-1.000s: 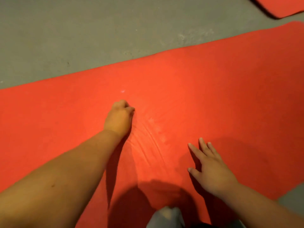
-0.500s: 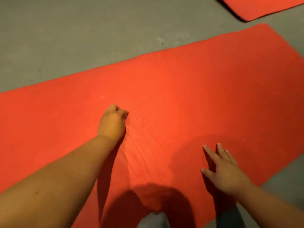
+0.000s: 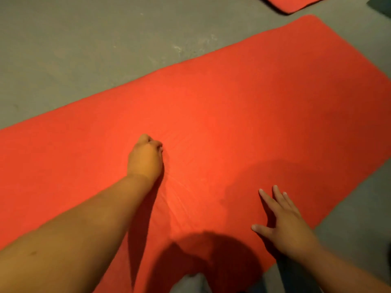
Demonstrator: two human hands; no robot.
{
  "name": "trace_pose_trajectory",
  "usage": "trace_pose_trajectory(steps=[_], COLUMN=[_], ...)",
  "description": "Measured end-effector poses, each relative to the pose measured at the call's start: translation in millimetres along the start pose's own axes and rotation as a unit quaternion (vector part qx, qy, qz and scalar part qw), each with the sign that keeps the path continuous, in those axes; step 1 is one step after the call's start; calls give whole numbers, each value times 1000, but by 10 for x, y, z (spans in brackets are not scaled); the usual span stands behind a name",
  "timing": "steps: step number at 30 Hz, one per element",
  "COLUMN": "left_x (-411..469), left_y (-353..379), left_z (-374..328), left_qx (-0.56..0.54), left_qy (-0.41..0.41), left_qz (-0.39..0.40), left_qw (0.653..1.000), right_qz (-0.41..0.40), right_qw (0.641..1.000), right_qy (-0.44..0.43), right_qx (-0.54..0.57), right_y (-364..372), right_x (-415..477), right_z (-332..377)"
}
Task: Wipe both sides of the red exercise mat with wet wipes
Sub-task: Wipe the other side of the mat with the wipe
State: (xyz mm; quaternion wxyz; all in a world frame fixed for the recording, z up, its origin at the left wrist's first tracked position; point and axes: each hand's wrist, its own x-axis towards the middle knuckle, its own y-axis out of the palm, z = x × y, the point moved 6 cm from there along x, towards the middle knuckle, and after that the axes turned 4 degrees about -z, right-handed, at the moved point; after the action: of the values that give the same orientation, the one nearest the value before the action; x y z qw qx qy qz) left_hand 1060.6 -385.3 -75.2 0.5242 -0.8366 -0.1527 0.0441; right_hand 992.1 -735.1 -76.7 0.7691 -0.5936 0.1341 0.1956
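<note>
The red exercise mat (image 3: 254, 102) lies flat on the floor and runs diagonally across the view. My left hand (image 3: 146, 159) is curled into a fist and presses down on the middle of the mat. The wet wipe is hidden under its fingers. Faint wet streaks fan out on the mat just right of and below that fist. My right hand (image 3: 283, 223) rests flat on the mat near its front edge, fingers straight and spread, holding nothing.
Grey concrete floor (image 3: 84, 49) surrounds the mat. A second red mat (image 3: 292, 3) shows at the top edge, with a dark object (image 3: 380, 5) in the top right corner. My grey-clad knee (image 3: 190, 284) rises at the bottom.
The view has shifted so the mat's right end now shows. My left fist stays pressed mid-mat. My right hand has slid right along the mat's front edge.
</note>
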Motion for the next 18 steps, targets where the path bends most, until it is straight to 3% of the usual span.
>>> trace_pose_trajectory(steps=[1, 3, 4, 6, 7, 8, 10, 12, 14, 16, 18], left_x=[-157, -715, -1057, -1426, -1366, -1170, -506, 140, 269, -29, -582], left_y=[88, 344, 423, 520, 524, 511, 393, 200, 74, 183, 407], left_z=[-160, -710, -990, -1247, -1236, -1170, -879, -322, -25, -300, -863], left_qx=[-9, -44, -60, -55, -47, -25, 41, 52, 23, 7, -50], left_qy=[-3, 135, 246, 445, 500, 523, 433, 200, 16, 5, 129], left_qz=[16, 92, 154, 247, 256, 238, 140, 45, -9, -12, 41], left_qw=[1000, 986, 955, 859, 826, 818, 890, 977, 1000, 1000, 990], right_qz=[-7, -10, -14, -22, -23, -24, -27, -35, -39, -34, -34], right_qw=[1000, 1000, 999, 999, 999, 999, 999, 998, 998, 998, 997], right_qy=[6, 14, 14, 10, 11, 15, 24, 32, 37, 42, 45], right_qx=[9, 25, 29, 23, 22, 22, 30, 41, 41, 43, 47], right_y=[4, 12, 14, 28, 40, 51, 78, 102, 114, 126, 133], right_x=[0, -6, -9, -12, -20, -34, -78, -112, -113, -113, -121], right_z=[11, 13, 13, 9, 0, -12, -26, -19, -15, -26, -41])
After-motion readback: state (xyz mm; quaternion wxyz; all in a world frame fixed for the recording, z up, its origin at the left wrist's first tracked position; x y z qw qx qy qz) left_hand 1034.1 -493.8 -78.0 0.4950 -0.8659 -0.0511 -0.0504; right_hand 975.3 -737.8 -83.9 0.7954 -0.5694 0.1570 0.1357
